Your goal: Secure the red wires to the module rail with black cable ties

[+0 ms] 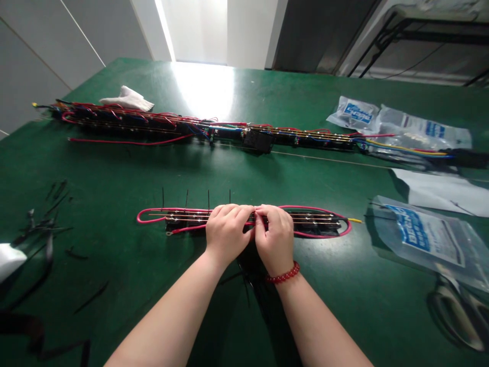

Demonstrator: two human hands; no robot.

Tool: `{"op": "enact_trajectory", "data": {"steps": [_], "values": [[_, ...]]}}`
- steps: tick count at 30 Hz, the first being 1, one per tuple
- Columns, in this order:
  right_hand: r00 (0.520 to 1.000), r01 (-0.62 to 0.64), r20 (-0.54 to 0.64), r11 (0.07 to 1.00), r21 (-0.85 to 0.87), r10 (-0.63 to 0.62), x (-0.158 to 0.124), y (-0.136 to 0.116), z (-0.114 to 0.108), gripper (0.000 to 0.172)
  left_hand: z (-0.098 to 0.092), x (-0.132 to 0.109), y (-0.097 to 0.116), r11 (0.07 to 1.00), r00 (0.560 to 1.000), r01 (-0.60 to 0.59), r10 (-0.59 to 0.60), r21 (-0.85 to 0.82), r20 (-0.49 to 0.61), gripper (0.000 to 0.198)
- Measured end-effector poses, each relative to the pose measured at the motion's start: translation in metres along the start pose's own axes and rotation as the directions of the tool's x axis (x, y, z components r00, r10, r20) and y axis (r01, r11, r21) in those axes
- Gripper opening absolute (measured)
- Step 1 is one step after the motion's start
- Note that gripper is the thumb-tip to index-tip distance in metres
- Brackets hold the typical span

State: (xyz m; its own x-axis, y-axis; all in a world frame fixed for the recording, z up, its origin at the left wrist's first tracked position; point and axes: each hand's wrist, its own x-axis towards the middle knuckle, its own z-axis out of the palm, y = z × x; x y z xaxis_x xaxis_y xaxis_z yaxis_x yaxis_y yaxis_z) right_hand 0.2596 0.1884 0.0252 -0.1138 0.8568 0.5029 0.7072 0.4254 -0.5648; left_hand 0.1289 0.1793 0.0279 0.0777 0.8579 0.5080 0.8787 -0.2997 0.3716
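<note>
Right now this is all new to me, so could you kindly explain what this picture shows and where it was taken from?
This single view comes from a camera worn on a person's head, looking forward and down, so the two bare forearms rising from the bottom edge are that person's. The left hand and right hand meet over a flat bundle of red-looped wires and black blocks. A red beaded bracelet circles the right wrist. Everything lies on a green table mat. Beyond the hands lies a longer multicoloured wire bundle. To the right are a clear plastic bag with a blue label and a pair of scissors.
</note>
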Motion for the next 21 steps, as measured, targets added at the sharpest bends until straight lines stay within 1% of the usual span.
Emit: {"op": "enact_trajectory", "data": {"steps": [9,16,21], "values": [[1.0,-0.014,0.002,1.0,0.011,0.014,0.0003,-0.0015,0.0012,0.008,-0.0025,-0.0004,0.0007,0.999,0.999,-0.042,0.042,-0.011,0.0,0.018],[0.999,-0.031,0.015,0.999,0.005,0.031,-0.0002,-0.0018,0.0018,0.008,-0.0027,0.0,0.0006,0.999,0.999,-0.031,0.031,-0.019,0.008,0.017],[0.999,-0.045,0.017,0.999,0.001,0.045,-0.0002,-0.0024,0.0021,0.008,-0.002,-0.0005,0.0001,0.999,0.999,-0.038,0.038,-0.02,-0.005,0.018]]}}
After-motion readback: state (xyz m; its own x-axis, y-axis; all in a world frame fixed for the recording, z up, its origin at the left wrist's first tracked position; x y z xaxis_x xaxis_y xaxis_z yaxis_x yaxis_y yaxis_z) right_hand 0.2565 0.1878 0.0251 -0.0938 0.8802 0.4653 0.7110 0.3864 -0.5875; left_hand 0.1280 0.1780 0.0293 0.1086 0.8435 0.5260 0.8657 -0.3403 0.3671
